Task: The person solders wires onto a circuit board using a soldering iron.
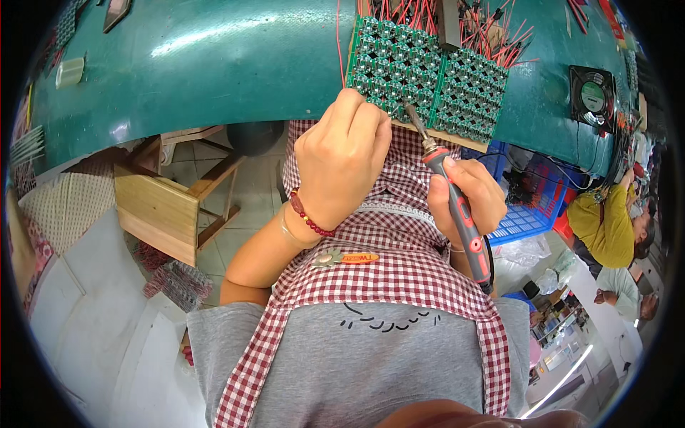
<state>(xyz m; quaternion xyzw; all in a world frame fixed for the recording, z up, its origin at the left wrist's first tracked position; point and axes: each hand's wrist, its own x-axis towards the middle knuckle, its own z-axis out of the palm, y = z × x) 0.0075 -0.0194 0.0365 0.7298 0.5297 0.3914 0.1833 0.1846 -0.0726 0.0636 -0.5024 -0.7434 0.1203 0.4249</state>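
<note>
The right hand [467, 200] is closed round the grip of an iron [467, 221], thumb along the top and fingers wrapped beneath. The iron slants up and to the left, its tip over the near part of the left panel [396, 64]; whether the tip touches it is too fine to tell. The left hand [339, 153] is at that panel's near left corner, fingers curled and drawn together. A red wire [340, 43] runs down to the fingertips, but I cannot tell whether they pinch it, as the back of the hand hides the grip.

The left panel and the right panel [471, 93], both green and packed with small parts, lie side by side on a wooden board [464, 139] at the near edge of the table [235, 78]. Many red and black wires [492, 32] spread out at their far side, and a dark bar [448, 25] lies over the far end, between the panels.

Below the table's right part is a blue crate [531, 217] with open-mesh sides. Dark items [521, 187] lie inside, too shadowed to name, and black cables hang over it. A clear bag [524, 250] sits just beside the crate, its contents unclear. On the table at far left, a pale cup-like piece [70, 73] lies on its side; its inside cannot be made out. A square black fan [592, 98] lies right of the panels.
</note>
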